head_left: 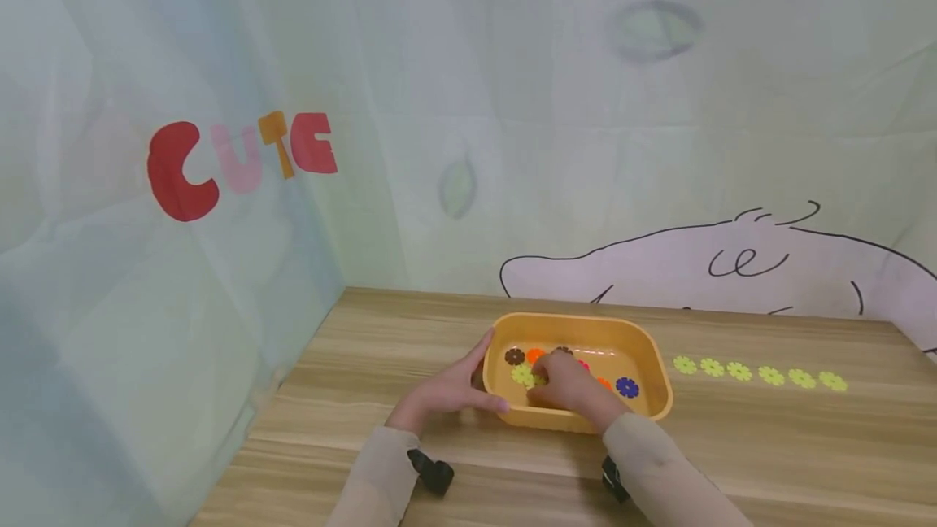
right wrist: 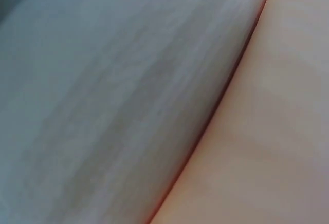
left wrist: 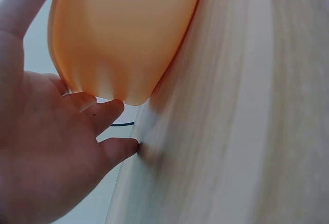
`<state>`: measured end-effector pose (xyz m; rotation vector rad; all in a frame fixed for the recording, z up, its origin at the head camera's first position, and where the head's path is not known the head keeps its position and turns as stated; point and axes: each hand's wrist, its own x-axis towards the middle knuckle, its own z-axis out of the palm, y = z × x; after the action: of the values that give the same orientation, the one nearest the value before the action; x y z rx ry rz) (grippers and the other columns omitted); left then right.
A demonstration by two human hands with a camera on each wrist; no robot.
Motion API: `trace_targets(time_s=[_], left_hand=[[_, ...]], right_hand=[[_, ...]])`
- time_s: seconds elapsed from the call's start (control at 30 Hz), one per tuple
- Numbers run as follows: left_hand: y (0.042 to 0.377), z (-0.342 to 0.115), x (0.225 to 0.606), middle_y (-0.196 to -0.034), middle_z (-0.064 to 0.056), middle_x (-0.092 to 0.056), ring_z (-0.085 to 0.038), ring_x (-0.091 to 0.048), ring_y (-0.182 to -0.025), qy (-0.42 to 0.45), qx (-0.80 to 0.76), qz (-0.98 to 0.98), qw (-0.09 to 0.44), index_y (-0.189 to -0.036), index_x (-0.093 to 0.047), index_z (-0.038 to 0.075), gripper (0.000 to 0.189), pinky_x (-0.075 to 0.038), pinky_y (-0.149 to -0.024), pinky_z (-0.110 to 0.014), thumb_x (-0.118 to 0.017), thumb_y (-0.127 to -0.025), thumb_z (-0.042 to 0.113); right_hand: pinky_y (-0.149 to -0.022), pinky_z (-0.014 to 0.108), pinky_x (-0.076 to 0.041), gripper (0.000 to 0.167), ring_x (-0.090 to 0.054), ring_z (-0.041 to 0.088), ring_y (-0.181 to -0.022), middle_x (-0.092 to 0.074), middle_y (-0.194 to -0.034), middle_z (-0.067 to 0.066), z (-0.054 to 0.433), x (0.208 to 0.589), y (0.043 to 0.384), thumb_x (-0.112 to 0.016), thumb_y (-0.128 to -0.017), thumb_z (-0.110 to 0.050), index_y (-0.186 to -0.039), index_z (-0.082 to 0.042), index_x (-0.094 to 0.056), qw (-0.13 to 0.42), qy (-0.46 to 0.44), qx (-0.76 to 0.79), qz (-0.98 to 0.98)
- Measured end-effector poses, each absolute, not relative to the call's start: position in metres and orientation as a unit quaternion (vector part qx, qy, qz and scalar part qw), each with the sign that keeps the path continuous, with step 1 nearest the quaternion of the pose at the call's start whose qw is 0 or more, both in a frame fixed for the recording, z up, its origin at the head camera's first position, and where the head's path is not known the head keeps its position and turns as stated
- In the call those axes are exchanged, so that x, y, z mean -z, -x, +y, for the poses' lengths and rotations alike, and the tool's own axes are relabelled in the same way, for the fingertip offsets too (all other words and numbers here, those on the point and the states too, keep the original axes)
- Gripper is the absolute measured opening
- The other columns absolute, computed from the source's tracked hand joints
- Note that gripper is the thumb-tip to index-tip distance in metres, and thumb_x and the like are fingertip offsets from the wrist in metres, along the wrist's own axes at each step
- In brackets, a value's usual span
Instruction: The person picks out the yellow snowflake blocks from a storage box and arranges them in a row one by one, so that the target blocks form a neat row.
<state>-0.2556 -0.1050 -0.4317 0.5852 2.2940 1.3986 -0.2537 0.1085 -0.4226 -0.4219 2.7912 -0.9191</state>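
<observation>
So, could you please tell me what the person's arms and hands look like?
Both arms wear long, pale greyish-beige sleeves: the left sleeve and the right sleeve. A small black device shows beside each cuff, one on the left and one on the right. The left grip and right grip are ungloved.

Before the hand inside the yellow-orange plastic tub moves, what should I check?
1. Left hand holding the left end of the yellow-orange plastic tub: ok.
2. Tub resting on the light wood-grain table: ok.
3. Right hand inside the tub: ok.
4. Yellow-green flower-shaped disc visible inside the tub: ok.
5. A disc in the right hand's grip: cannot tell; the hand blocks the view.
6. Row of six similar yellow-green discs right of the tub: ok.
</observation>
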Motion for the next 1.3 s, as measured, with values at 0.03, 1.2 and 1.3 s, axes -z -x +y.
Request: trace_targets(time_s=[0.03, 1.2, 1.3], left_hand=[[0.256, -0.105, 0.432, -0.163, 0.000, -0.005, -0.024, -0.007, -0.149, -0.210, -0.498, 0.818, 0.195, -0.156, 0.000, 0.027, 0.112, -0.008, -0.118, -0.056, -0.080, -0.078, 0.033], [0.252, -0.106, 0.432, -0.163, -0.002, -0.002, -0.024, -0.005, -0.149, -0.203, -0.501, 0.819, 0.190, -0.156, 0.001, 0.023, 0.115, -0.007, -0.118, -0.055, -0.081, -0.076, 0.032], [0.253, -0.106, 0.431, -0.163, -0.001, -0.001, -0.024, -0.004, -0.149, -0.205, -0.503, 0.817, 0.193, -0.156, 0.001, 0.024, 0.115, -0.006, -0.118, -0.054, -0.081, -0.076, 0.032]], right_hand=[[-0.084, 0.042, -0.053, 0.027, -0.054, 0.018, -0.081, -0.063, -0.088, 0.004, 0.108, 0.423, 0.254, -0.078, -0.079, -0.015, -0.100, 0.000, -0.070, 0.086, 0.142, 0.308, 0.937], [-0.074, 0.033, -0.054, 0.039, -0.054, 0.022, -0.090, -0.058, -0.102, 0.009, 0.195, 0.353, 0.235, -0.071, -0.084, -0.018, -0.118, 0.000, -0.063, -0.047, 0.149, 0.305, 0.939], [-0.071, 0.032, -0.053, 0.038, -0.054, 0.024, -0.088, -0.057, -0.099, 0.011, 0.212, 0.349, 0.233, -0.072, -0.082, -0.015, -0.115, 0.003, -0.064, -0.071, 0.153, 0.298, 0.940]])
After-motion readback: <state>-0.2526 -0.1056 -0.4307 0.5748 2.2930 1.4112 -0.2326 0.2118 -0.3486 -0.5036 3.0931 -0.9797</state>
